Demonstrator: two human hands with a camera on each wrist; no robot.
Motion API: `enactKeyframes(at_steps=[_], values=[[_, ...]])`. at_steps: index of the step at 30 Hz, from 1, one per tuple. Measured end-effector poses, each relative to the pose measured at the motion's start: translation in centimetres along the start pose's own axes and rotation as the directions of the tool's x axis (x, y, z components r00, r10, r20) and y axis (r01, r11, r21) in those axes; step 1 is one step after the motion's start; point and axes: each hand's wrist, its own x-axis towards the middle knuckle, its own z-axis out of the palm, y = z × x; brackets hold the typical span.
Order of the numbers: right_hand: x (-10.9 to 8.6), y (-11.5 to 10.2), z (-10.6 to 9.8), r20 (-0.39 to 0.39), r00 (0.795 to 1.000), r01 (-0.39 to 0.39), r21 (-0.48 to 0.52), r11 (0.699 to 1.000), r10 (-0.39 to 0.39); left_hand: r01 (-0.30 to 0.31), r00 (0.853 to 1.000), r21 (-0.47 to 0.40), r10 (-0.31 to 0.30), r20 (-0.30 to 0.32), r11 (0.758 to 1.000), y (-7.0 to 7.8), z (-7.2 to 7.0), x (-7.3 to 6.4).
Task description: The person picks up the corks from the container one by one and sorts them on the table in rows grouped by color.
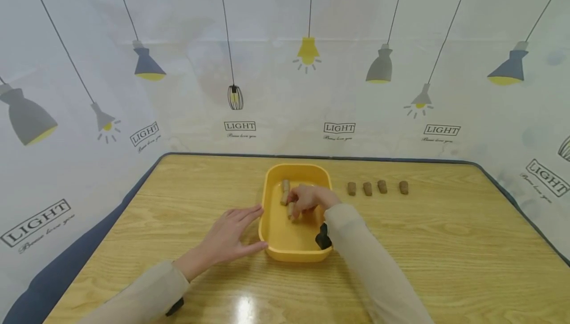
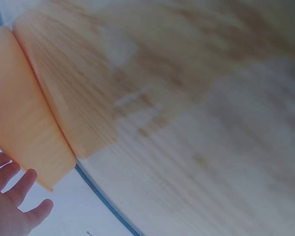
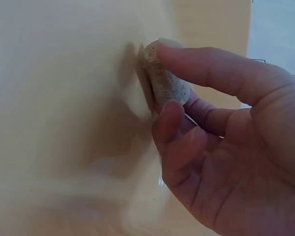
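A yellow plastic tub (image 1: 294, 235) stands on the wooden table. My right hand (image 1: 307, 198) reaches down inside it. Between thumb and fingers it pinches a brown cork (image 3: 168, 81), low over the tub's floor. Another cork (image 1: 286, 185) lies in the tub, with a further cork (image 1: 283, 199) just in front of it. My left hand (image 1: 229, 235) has its fingers spread and touches the tub's left rim with fingertips and thumb. In the left wrist view the tub's outer wall (image 2: 29, 118) shows beside those fingers.
To the right of the tub, several corks (image 1: 367, 189) stand in a loose row on the wooden table (image 1: 445, 245). A curtain (image 1: 276, 67) printed with lamps surrounds the table's back and sides. A black wrist device (image 1: 323, 237) sits by my right cuff, over the tub's rim.
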Motion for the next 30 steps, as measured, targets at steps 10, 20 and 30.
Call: enactKeyframes(at_steps=[10,20,30], values=[[-1.3,-0.9,-2.8,-0.013,0.994,0.109,-0.01,0.994,-0.109,-0.021,0.999,0.0,0.021,-0.033,1.0,0.0,0.1,0.0],[-3.3,-1.8,-5.9,-0.056,0.988,0.145,-0.026,0.989,-0.146,-0.008,1.0,-0.004,0.008,-0.015,1.0,-0.1,0.2,0.1],[-5.5,-0.7,-8.0,-0.069,0.986,0.149,-0.061,0.987,-0.153,-0.015,0.999,-0.009,0.014,-0.036,1.0,0.0,0.3,0.1]])
